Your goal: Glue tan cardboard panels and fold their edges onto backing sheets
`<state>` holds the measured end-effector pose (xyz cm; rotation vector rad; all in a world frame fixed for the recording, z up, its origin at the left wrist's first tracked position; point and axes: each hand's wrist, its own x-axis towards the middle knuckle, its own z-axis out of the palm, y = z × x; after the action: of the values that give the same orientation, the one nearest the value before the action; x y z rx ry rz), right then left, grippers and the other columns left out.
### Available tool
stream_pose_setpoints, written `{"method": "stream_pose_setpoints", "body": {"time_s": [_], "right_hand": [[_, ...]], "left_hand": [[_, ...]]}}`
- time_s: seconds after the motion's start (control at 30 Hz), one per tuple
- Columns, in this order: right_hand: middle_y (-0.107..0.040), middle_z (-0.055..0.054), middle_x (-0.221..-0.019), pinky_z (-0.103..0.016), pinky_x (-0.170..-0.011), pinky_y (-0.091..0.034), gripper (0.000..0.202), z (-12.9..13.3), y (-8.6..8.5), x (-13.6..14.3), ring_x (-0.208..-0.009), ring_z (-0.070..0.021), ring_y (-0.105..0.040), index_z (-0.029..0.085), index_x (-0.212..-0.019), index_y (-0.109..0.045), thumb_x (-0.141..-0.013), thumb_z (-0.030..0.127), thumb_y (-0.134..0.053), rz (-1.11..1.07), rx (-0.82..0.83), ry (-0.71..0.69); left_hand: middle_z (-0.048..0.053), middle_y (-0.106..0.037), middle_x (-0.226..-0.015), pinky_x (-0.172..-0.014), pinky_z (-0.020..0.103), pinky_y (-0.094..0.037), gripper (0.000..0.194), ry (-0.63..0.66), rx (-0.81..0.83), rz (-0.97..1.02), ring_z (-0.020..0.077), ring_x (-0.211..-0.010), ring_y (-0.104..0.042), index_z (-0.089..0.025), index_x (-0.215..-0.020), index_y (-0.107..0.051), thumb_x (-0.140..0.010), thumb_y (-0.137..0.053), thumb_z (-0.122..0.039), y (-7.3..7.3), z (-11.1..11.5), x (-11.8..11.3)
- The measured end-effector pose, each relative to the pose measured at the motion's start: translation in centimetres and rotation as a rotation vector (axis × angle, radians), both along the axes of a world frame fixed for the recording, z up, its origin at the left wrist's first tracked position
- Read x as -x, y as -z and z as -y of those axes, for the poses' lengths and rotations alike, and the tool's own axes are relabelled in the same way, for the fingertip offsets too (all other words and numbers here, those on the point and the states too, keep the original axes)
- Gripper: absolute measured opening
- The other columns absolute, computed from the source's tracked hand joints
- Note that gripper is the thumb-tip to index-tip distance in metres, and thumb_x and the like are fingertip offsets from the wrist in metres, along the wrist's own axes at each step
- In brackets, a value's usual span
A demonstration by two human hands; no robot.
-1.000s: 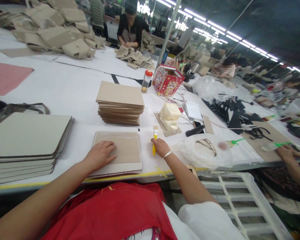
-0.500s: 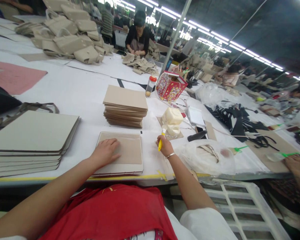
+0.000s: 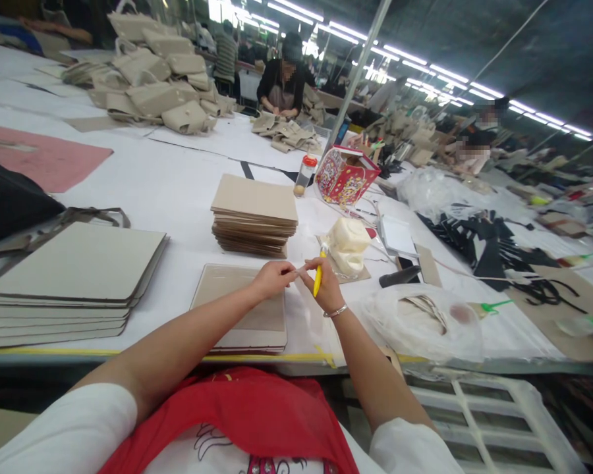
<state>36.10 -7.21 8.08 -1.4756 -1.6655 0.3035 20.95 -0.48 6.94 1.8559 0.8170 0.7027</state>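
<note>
- White table point(image 3: 168, 178): extends in front of me and carries the items listed below.
- Beige pile point(image 3: 148, 85): heaped loosely at the far left.
- Large grey boards point(image 3: 79, 263): stacked flat at the near left, edges slightly offset.
- Pink sheet point(image 3: 54, 161): lies flat at left, farther off than the large grey boards.
- Plastic bag point(image 3: 454, 329): lies crumpled near the table's edge, right of my right hand.
- Front stack point(image 3: 242, 316): lies flat at the near edge, directly before me, a beige panel on top. My left forearm passes above it.
- Small beige boards point(image 3: 254, 204): stacked on the far side of the front stack.
- Red patterned box point(image 3: 346, 181): stands farther off, to the right of the small beige boards.
- Cream container point(image 3: 348, 243): located just beyond my right hand.
- Left hand point(image 3: 273, 280): above the far right part of the front stack; fingers curled, thumb and forefinger tips together, meeting my right fingertips. I cannot tell whether they grip anything.
- Right hand point(image 3: 326, 284): right of the front stack; fingers closed around the brush.
- Yellow brush point(image 3: 318, 280): held tilted, upper end away from me, before the cream container; contact between them cannot be determined.
</note>
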Motion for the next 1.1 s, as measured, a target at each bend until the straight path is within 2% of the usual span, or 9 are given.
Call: {"method": "stream_pose_setpoints", "body": {"time_s": [0.1,0.2,0.3,0.4,0.47,0.6,0.67,0.87,1.1], "right_hand": [[-0.056,-0.003,-0.091,-0.03,-0.076,-0.045,0.03,0.1,0.5,0.3,-0.083,-0.0161,-0.056,0.022,-0.096,-0.04,-0.077,0.037,-0.058,-0.037,0.077,-0.062],[-0.053,0.001,-0.077,-0.027,-0.065,-0.043,0.026,0.6,1.6,1.1,-0.068,-0.0141,-0.052,0.022,-0.091,-0.042,-0.077,0.038,-0.058,0.018,0.167,-0.041],[-0.054,0.0,-0.077,-0.025,-0.059,-0.039,0.021,1.2,2.8,2.3,-0.061,-0.0133,-0.051,0.022,-0.091,-0.043,-0.08,0.036,-0.053,0.053,0.199,0.033],[-0.055,0.0,-0.074,-0.025,-0.056,-0.036,0.019,1.2,3.8,3.8,-0.057,-0.0139,-0.051,0.021,-0.092,-0.044,-0.081,0.037,-0.049,0.097,0.226,0.135],[-0.055,0.0,-0.07,-0.025,-0.054,-0.035,0.021,0.8,4.3,4.9,-0.054,-0.0147,-0.051,0.021,-0.093,-0.045,-0.081,0.038,-0.048,0.135,0.244,0.183],[-0.058,-0.002,-0.074,-0.025,-0.054,-0.035,0.024,-1.1,5.3,6.5,-0.057,-0.0159,-0.053,0.02,-0.095,-0.046,-0.082,0.039,-0.046,0.204,0.236,0.237],[-0.059,-0.003,-0.076,-0.026,-0.054,-0.035,0.026,-2.2,5.7,7.0,-0.057,-0.0161,-0.054,0.019,-0.097,-0.047,-0.081,0.04,-0.047,0.235,0.239,0.272],[-0.059,-0.004,-0.078,-0.026,-0.055,-0.035,0.031,-4.7,6.5,7.2,-0.057,-0.016,-0.053,0.019,-0.102,-0.046,-0.081,0.041,-0.049,0.265,0.264,0.319],[-0.059,-0.004,-0.078,-0.026,-0.057,-0.036,0.032,-5.3,6.8,7.3,-0.059,-0.0162,-0.053,0.019,-0.104,-0.045,-0.08,0.041,-0.049,0.241,0.268,0.322]], "left_hand": [[-0.003,-0.056,-0.06,-0.054,0.02,-0.04,0.024,-0.081,-0.05,0.108,0.0098,-0.056,-0.052,-0.016,-0.075,-0.064,-0.077,-0.053,-0.037,-1.2,0.1,2.9],[-0.003,-0.056,-0.058,-0.051,0.02,-0.039,0.027,-0.266,0.021,0.121,0.0095,-0.053,-0.05,-0.016,-0.077,-0.065,-0.075,-0.055,-0.041,-1.6,0.4,7.1],[-0.003,-0.055,-0.054,-0.048,0.021,-0.037,0.029,-0.429,0.112,0.058,0.0094,-0.048,-0.048,-0.016,-0.075,-0.065,-0.074,-0.054,-0.043,-0.6,0.8,11.6],[-0.004,-0.055,-0.051,-0.049,0.021,-0.037,0.031,-0.497,0.15,-0.065,0.01,-0.047,-0.048,-0.017,-0.071,-0.064,-0.075,-0.053,-0.045,0.9,1.3,15.1],[-0.003,-0.056,-0.053,-0.052,0.022,-0.037,0.031,-0.518,0.115,-0.163,0.0112,-0.051,-0.051,-0.017,-0.069,-0.063,-0.075,-0.052,-0.045,1.7,1.3,16.6],[-0.001,-0.062,-0.061,-0.059,0.023,-0.037,0.027,-0.567,-0.041,-0.358,0.0138,-0.061,-0.055,-0.018,-0.064,-0.063,-0.075,-0.053,-0.04,2.4,0.4,17.5],[0.0,-0.063,-0.062,-0.06,0.024,-0.036,0.026,-0.577,-0.059,-0.424,0.0144,-0.062,-0.055,-0.018,-0.062,-0.062,-0.075,-0.053,-0.039,2.5,-0.6,17.5],[0.001,-0.063,-0.061,-0.058,0.025,-0.034,0.025,-0.6,0.03,-0.479,0.0152,-0.061,-0.054,-0.018,-0.06,-0.061,-0.072,-0.056,-0.039,3.5,-3.7,17.2],[0.0,-0.058,-0.055,-0.054,0.025,-0.032,0.027,-0.617,0.126,-0.468,0.0141,-0.056,-0.051,-0.017,-0.056,-0.06,-0.067,-0.06,-0.042,4.2,-4.8,17.2]]}}
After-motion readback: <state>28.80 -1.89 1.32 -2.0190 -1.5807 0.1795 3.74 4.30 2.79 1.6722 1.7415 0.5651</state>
